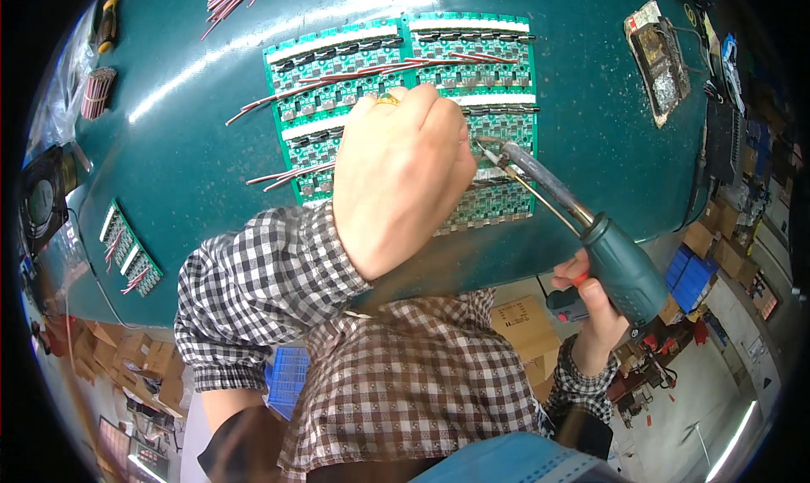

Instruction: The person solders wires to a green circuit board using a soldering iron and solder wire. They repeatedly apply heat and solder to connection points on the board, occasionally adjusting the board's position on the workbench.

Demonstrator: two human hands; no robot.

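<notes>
My right hand (597, 307) grips a green soldering gun (626, 268) with a metal barrel and a thin feed tube beneath it. Its tip points up and left, close over the panel of green circuit boards (498, 200) and just beside my left hand's fingers. My left hand (401, 175) rests over the middle of the panel, closed, knuckles up and a ring on one finger. Whatever its fingertips pinch is hidden under the hand. Red and black wires (337, 77) lie across the upper rows of boards, and more wires (291, 176) stick out to the left.
A soldering stand with a dirty tray (660, 65) sits at the far right. Bundled wires (97, 93), a screwdriver (108, 26) and a small fan (44, 198) are at the left. A smaller board strip (131, 248) lies near left; loose wires (232, 0) lie at the back.
</notes>
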